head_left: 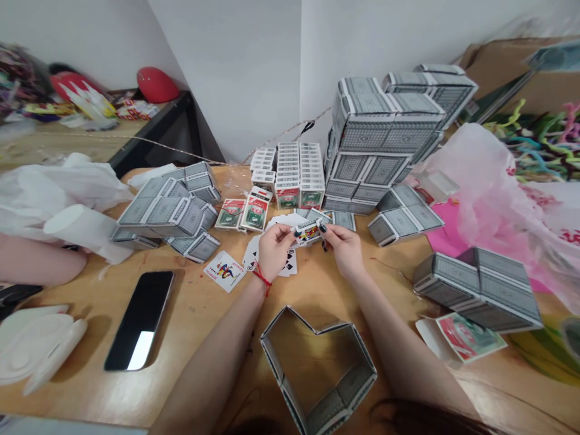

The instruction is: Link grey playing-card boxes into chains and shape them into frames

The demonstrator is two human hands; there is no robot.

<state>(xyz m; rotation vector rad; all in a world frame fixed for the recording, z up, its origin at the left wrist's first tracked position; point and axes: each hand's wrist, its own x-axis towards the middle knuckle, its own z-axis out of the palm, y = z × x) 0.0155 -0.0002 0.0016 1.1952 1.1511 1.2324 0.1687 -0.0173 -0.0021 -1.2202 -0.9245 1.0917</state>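
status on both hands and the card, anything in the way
Left hand, right hand: both pinching a face card. Loose cards close by. Heart frame nearer the body, apart from both hands.

Far left of the grey-patterned, heart-shaped card frame (334,406), a smooth pink cylinder (40,260) is running off the edge. Beyond the frame, dark-nailed fingers (329,233) are partly hiding a white-edged picture card (310,232), its rank seemingly blurring.
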